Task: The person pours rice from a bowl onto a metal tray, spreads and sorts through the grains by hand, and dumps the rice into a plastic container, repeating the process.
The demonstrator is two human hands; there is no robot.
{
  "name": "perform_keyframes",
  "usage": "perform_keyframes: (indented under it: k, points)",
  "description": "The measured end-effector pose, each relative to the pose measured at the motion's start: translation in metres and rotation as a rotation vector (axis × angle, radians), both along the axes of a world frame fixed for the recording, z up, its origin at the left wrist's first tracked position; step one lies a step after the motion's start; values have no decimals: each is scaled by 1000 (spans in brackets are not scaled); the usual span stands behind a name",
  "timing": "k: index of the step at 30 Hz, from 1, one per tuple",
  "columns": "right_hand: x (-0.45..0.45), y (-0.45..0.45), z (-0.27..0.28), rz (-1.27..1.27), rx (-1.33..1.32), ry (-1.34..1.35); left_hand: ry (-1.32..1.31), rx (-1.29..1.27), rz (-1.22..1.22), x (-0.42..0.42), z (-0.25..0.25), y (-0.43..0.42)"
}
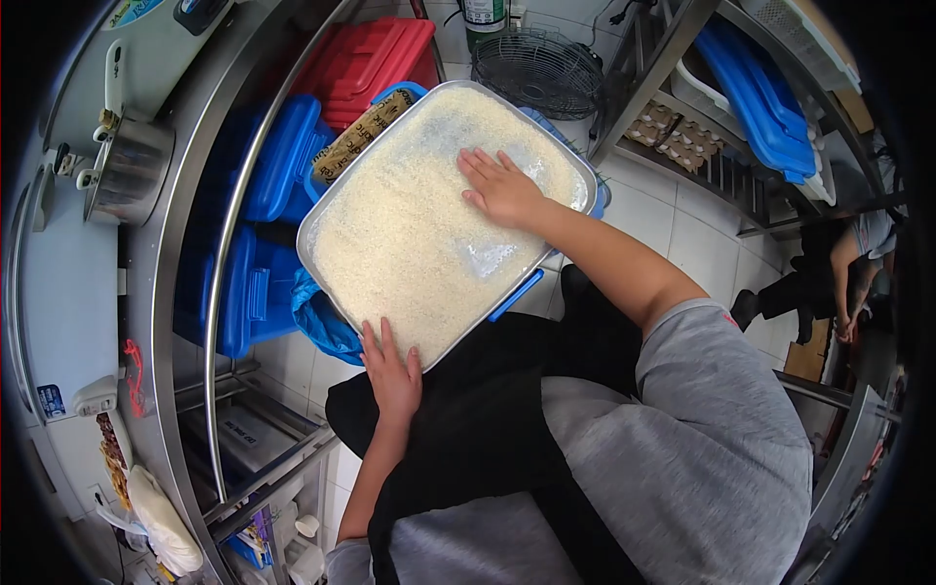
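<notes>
Right hand (504,190) flat on rice (409,219), fingers spread; left hand (392,382) over near edge of tray (589,193), fingers also open.

The right hand (507,190) is palm down, its fingers (478,168) parted and almost straight, aimed forward and left, with the right thumb (475,199) apart on their near side. Behind these fingers, the right wrist (542,213) lines up with the right forearm (604,249), which slants back and rightward. Nearer the body and left of the right fingers, the left hand (392,375) shows its back, two fingers extended forward, the left thumb (414,364) to their right. Behind them, the left forearm (369,497) runs back, slightly leftward.
</notes>
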State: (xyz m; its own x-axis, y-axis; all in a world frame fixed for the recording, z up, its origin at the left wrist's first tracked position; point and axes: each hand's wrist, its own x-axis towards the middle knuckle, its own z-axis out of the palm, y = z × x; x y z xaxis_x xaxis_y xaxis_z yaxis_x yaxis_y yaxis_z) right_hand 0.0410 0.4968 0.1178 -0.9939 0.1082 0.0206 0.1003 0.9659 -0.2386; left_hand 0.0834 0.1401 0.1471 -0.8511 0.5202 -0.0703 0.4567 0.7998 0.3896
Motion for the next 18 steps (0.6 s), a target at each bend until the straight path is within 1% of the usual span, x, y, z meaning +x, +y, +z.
perform_keyframes:
  k: [2, 4, 5, 6, 8, 10, 11, 12, 13, 14, 16, 18]
  points:
    - [4, 12, 7, -13, 35, 19, -4, -19, 9, 0, 0, 1]
    - [12, 35, 9, -194, 161, 51, 2, -12, 10, 0, -2, 0]
    - [22, 47, 11, -202, 176, 52, 2, -15, 9, 1, -2, -1]
    - [30, 51, 11, -203, 177, 54, 3, -17, 10, 1, -3, -1]
    - [44, 55, 9, -144, 181, -27, 6, -14, 7, 0, -3, 0]
    - [47, 40, 3, -131, 137, -29, -10, -15, 12, 1, 0, 1]
    - [45, 32, 4, -65, 45, -59, -6, -16, 12, 0, -1, 1]
    - [41, 26, 7, 2, -47, -88, 5, -3, 4, 0, -2, 0]
    - [33, 26, 10, -6, -62, -46, 18, 11, -2, 0, -3, -1]
    - [22, 30, 11, -2, -63, -40, 23, 11, 1, -1, -4, -1]
    - [-6, 43, 12, -105, 28, 73, 19, -4, 3, 0, -4, -1]
    - [-31, 51, 15, -127, 23, 81, 14, -8, 6, 0, -2, 0]
